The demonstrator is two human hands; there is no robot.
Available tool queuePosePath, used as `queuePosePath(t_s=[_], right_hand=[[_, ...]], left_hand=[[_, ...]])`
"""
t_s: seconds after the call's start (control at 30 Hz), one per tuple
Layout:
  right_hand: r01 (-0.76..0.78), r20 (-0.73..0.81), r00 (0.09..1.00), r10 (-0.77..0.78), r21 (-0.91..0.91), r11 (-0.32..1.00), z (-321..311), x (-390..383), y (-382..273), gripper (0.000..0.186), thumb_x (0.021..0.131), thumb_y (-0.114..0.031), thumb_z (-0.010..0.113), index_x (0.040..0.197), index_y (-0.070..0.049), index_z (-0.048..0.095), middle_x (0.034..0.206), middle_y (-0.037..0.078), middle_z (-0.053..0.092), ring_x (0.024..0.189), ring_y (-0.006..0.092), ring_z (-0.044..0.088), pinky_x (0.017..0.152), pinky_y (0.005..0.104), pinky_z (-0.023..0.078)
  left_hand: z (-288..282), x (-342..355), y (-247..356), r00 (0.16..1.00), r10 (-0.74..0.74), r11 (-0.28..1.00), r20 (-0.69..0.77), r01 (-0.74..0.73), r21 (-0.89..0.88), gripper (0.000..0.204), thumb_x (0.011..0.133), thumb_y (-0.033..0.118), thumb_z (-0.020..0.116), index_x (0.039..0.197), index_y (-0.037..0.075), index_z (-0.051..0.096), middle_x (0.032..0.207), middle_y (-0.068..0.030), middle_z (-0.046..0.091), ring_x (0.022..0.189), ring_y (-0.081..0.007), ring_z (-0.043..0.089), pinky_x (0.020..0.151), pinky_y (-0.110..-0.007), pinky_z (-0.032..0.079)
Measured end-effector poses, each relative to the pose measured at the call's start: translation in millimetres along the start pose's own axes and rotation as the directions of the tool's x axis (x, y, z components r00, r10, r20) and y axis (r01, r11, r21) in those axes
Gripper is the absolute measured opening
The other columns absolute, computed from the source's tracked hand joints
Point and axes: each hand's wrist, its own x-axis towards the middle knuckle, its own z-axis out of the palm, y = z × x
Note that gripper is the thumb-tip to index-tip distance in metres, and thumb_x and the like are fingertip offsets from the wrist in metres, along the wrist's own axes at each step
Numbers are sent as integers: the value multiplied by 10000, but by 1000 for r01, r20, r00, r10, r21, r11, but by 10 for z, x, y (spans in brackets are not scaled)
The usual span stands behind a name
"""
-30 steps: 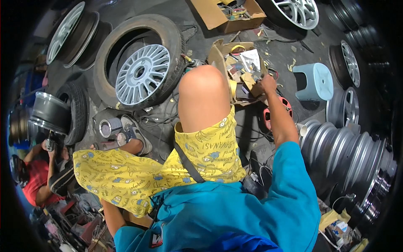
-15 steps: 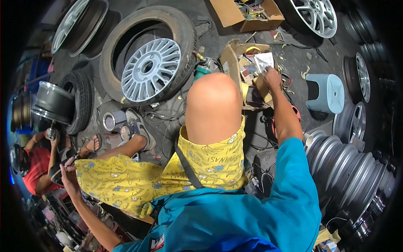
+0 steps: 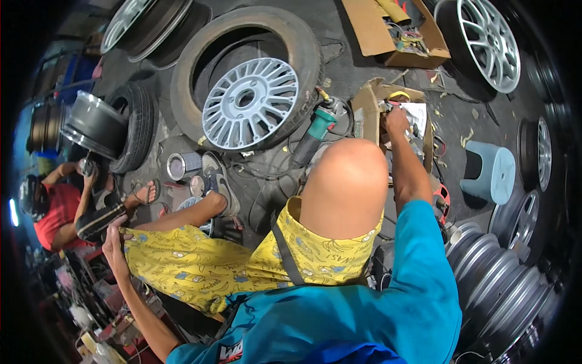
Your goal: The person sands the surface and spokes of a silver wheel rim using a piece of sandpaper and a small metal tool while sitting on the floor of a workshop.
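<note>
from my remote seat, i see the right hand (image 3: 397,121) reaching into a small cardboard box (image 3: 365,115); i cannot tell what it grips. white paper (image 3: 417,114) lies just right of it, a green grinder (image 3: 321,124) to its left. the left hand (image 3: 114,247) is beside the yellow shorts (image 3: 197,255), its hold unclear.

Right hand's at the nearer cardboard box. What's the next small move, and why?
I'd probably nudge the white paper aside with the right hand: it lies in the nearer cardboard box, right beside that hand, and may hide what is underneath. Whether the hand holds anything is unclear.
</note>
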Motion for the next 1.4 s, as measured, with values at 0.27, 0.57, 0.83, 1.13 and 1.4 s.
queuePosePath(t_s=[0.27,0.57,0.83,1.13,1.4], right_hand=[[99,-46,995,-91,228,969,-765,251,34,344,880,-245,761,1170,-58,754,1103,244,764,1067,456,718,928,498,561],[561,6,741,-671,543,625,-2902,-201,-1177,227,1031,-231,708,1089,-15,748,901,-21,662,843,73,575,741,231,461],[860,-13,205,-979,479,174,-2871,-2773,-3673,148,940,-85,755,1059,-1,731,875,56,662,857,145,620,812,296,490],[731,238,-141,-961,679,61,-1019,-4260,-4669,174,915,-107,764,1055,-4,757,929,169,687,835,301,665,786,382,520],[705,226,125,-966,665,247,-439,-4268,-4745,354,1092,-271,581,1032,45,731,927,221,585,900,346,580,848,439,461]], left_hand=[[-33,-128,-48,993,4,994,-115,-17,-111,382,1132,281,516,1213,-9,752,1249,-26,721,984,-79,592,754,-232,444],[22,88,19,994,-31,948,-104,-4,-317,404,1117,261,516,1044,-61,749,1153,-87,768,1028,-147,643,976,-281,470],[711,214,-1413,973,-163,659,-164,-16,-752,288,1052,270,669,1104,8,776,985,-34,759,893,-93,664,834,-255,525],[1991,221,-1677,982,-181,456,60,138,-879,511,901,299,858,1248,-40,696,1026,-75,744,924,-126,676,828,-284,540],[2586,190,-2562,871,-432,680,-232,146,-719,249,981,235,756,1019,-11,749,831,-55,729,700,-94,644,644,-297,518]])
